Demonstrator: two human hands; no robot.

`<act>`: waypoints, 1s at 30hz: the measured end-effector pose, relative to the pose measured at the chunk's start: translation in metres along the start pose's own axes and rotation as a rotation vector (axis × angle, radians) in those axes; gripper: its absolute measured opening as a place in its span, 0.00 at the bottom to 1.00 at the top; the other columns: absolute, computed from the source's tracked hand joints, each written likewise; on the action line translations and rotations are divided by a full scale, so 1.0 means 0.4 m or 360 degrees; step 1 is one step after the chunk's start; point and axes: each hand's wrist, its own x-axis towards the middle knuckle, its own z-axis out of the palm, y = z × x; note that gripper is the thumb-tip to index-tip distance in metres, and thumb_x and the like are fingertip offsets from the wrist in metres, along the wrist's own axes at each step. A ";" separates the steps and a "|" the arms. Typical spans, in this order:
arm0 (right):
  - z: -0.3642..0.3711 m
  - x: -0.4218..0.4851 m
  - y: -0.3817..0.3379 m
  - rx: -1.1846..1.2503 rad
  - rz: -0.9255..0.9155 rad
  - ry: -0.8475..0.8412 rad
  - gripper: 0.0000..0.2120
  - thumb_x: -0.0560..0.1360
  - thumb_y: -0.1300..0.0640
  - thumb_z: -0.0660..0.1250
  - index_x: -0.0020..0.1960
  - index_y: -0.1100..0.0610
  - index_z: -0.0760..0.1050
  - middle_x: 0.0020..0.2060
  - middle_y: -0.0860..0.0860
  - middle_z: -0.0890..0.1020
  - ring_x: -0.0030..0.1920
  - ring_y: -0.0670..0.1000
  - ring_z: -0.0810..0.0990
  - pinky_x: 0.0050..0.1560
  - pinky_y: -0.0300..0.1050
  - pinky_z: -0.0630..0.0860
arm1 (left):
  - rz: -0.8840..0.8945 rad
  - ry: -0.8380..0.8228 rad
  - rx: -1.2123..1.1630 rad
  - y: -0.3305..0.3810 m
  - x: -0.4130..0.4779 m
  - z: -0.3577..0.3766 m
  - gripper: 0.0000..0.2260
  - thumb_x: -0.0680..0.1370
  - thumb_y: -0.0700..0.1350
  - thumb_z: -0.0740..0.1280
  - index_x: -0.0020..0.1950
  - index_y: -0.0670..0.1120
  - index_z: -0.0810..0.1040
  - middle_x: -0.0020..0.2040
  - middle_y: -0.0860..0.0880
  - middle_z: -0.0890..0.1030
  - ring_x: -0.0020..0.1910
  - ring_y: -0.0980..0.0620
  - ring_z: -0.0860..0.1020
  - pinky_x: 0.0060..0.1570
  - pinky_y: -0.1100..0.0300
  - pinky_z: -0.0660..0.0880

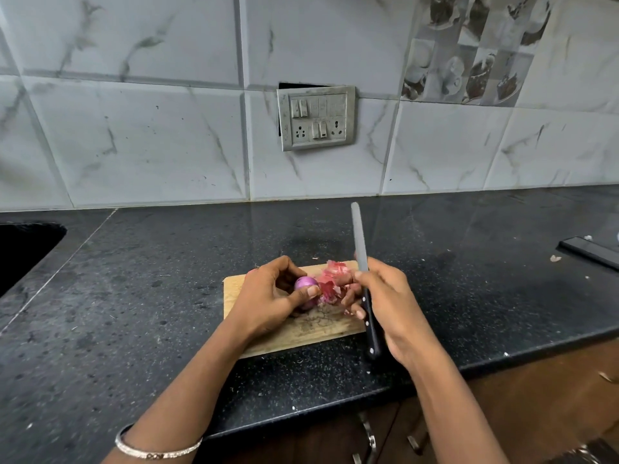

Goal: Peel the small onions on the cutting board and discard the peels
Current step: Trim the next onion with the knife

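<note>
Mid-peel: left hand (268,296) pinches the onion (305,283), right hand (385,299) grips the knife (361,249) and tugs peel (335,279), probably stripping the last skin next.

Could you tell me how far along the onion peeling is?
Done: loose peels lie piled on the cutting board. In hand: the left hand holds a mostly bare onion; the right hand grips the knife. Left: the peels are not yet discarded.
</note>
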 end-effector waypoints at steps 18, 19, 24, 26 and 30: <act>0.077 -0.152 -0.009 -0.1542 -0.0351 0.0107 0.23 0.84 0.53 0.59 0.78 0.43 0.63 0.53 0.45 0.79 0.56 0.49 0.78 0.50 0.45 0.70 | 0.0050 0.0029 0.0199 0.039 -0.016 -0.014 0.15 0.68 0.44 0.81 0.52 0.51 0.83 0.43 0.54 0.84 0.34 0.58 0.83 0.35 0.70 0.77; 0.080 -0.151 -0.009 -0.1554 -0.0334 0.0103 0.24 0.84 0.53 0.59 0.79 0.43 0.62 0.54 0.46 0.80 0.57 0.50 0.77 0.50 0.45 0.70 | 0.0055 0.0028 0.0190 0.038 -0.015 -0.014 0.14 0.68 0.45 0.81 0.51 0.51 0.82 0.42 0.54 0.84 0.35 0.57 0.83 0.35 0.68 0.78; 0.090 -0.153 -0.016 -0.1613 -0.0318 0.0099 0.25 0.85 0.54 0.57 0.80 0.45 0.59 0.58 0.47 0.79 0.61 0.50 0.76 0.46 0.41 0.63 | 0.0069 0.0008 0.0238 0.037 -0.012 -0.016 0.13 0.69 0.45 0.81 0.51 0.52 0.82 0.42 0.51 0.84 0.34 0.56 0.83 0.36 0.69 0.77; 0.091 -0.152 -0.017 -0.1634 -0.0322 0.0097 0.24 0.85 0.54 0.56 0.80 0.45 0.59 0.58 0.47 0.79 0.60 0.50 0.76 0.45 0.40 0.61 | 0.0074 -0.0009 0.0224 0.040 -0.012 -0.016 0.13 0.70 0.44 0.80 0.52 0.52 0.83 0.42 0.51 0.84 0.34 0.57 0.83 0.35 0.69 0.77; 0.104 -0.148 -0.011 -0.1742 -0.0302 0.0136 0.25 0.84 0.56 0.55 0.81 0.47 0.57 0.56 0.49 0.80 0.57 0.51 0.78 0.44 0.42 0.64 | 0.0035 0.0001 0.0153 0.041 -0.014 -0.016 0.12 0.71 0.41 0.80 0.51 0.49 0.83 0.40 0.50 0.85 0.34 0.55 0.84 0.34 0.68 0.78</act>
